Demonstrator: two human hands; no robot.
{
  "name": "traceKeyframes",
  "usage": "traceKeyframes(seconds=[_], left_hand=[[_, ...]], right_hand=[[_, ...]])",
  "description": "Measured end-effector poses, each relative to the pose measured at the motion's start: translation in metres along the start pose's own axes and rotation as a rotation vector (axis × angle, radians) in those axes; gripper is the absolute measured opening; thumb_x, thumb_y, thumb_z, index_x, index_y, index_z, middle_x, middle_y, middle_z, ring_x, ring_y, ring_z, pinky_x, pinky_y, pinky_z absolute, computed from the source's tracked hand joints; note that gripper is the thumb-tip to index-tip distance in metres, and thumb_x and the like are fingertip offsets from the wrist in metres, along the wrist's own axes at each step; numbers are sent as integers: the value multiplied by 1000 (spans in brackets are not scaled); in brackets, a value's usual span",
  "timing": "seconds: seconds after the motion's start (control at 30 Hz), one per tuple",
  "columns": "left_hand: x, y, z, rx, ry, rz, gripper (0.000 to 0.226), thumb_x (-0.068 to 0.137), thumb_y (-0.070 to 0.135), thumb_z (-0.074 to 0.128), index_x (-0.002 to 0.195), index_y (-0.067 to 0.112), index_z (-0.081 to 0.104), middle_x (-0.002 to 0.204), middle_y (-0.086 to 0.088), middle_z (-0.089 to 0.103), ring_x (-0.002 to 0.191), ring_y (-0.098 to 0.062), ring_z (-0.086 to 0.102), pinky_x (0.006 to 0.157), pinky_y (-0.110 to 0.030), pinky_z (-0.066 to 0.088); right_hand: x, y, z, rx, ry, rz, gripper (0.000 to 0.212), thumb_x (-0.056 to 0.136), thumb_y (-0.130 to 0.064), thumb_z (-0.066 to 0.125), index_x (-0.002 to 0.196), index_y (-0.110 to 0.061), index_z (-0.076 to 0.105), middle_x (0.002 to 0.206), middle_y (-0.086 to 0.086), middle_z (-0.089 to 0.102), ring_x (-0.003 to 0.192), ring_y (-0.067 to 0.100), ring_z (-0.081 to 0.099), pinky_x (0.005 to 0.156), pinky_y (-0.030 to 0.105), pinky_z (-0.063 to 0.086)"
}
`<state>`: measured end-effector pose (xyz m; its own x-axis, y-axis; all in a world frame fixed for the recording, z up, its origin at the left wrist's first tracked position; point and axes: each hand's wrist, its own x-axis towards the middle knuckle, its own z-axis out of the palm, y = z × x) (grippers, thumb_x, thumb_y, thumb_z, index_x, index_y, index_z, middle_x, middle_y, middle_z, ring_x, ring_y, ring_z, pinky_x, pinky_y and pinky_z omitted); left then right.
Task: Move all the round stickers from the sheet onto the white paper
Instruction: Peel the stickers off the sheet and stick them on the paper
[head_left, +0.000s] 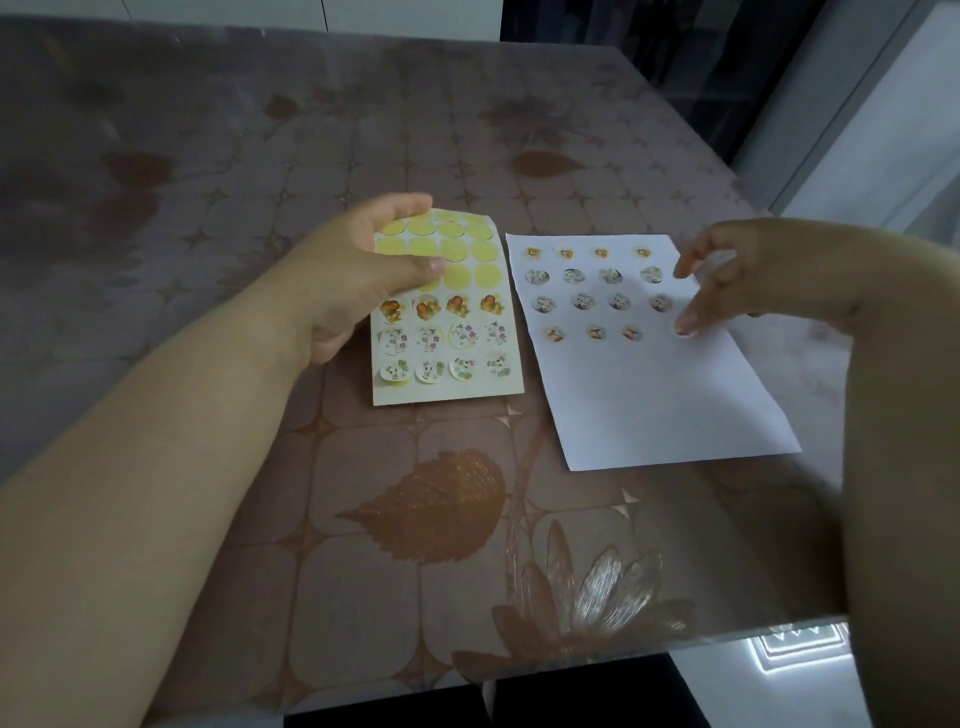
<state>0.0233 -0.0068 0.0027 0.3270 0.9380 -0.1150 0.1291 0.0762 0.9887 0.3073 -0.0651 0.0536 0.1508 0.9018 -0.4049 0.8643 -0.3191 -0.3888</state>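
Head view shows the job a little over half done. Under the left hand (363, 270), the sticker sheet (447, 393) has four rows of bare yellow circles (485, 252) at its far end. Twelve round stickers (462, 338) are still on it in three rows nearer the person. That hand grips the sheet's far left corner, thumb on top and fingers curled over the far edge.

Beneath the right hand (737, 275) lies the white paper (649, 405), just beside the sheet, with fifteen placed stickers (582, 300) visible. The fourth row there is one short. The right hand's fingers are spread loosely and its thumb (688, 322) presses the paper at that gap; a sixteenth sticker may sit under it, though I cannot tell.

Both sheets lie on a table (415, 519) covered in glossy brown leaf-patterned cloth. Beyond the right hand stand a pale wall panel (883, 130) and a dark opening (675, 52).
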Motion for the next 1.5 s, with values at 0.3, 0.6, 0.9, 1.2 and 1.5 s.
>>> traceKeyframes(seconds=[0.3,0.6,0.9,1.2,1.5], left_hand=[[-1,-1,0,-6,-7,-4,53,85,4,62,131,27,50,119,-2,64,88,-7,68,64,-16,54],[-3,0,3,-36,-3,6,50,87,3,59,131,25,50,119,-3,63,83,-5,70,64,-17,55],[-6,8,7,-205,-118,-66,49,96,1,40,136,27,44,114,0,66,86,-9,71,69,-26,58],[-6,5,7,-213,-176,-89,57,95,-5,38,140,30,39,104,-5,63,73,-12,65,60,-24,56],[-6,5,7,-205,-221,-113,57,96,-6,33,137,33,41,105,-7,62,68,-11,63,61,-24,56]], right_hand=[[24,9,9,-61,67,5,42,57,-38,84,88,-36,55,112,-6,54,97,19,54,95,40,42],[25,17,6,-111,94,106,51,51,-56,80,83,-28,54,91,-7,58,84,17,55,79,33,41],[11,-27,29,80,436,-378,26,72,-43,73,84,-25,58,78,-14,49,69,5,46,58,16,36],[9,-92,106,37,601,-873,27,75,-32,68,97,-17,74,90,5,64,79,22,49,74,29,40],[9,-94,110,93,555,-903,11,71,-24,68,78,-19,75,91,-3,66,87,25,51,80,37,41]])
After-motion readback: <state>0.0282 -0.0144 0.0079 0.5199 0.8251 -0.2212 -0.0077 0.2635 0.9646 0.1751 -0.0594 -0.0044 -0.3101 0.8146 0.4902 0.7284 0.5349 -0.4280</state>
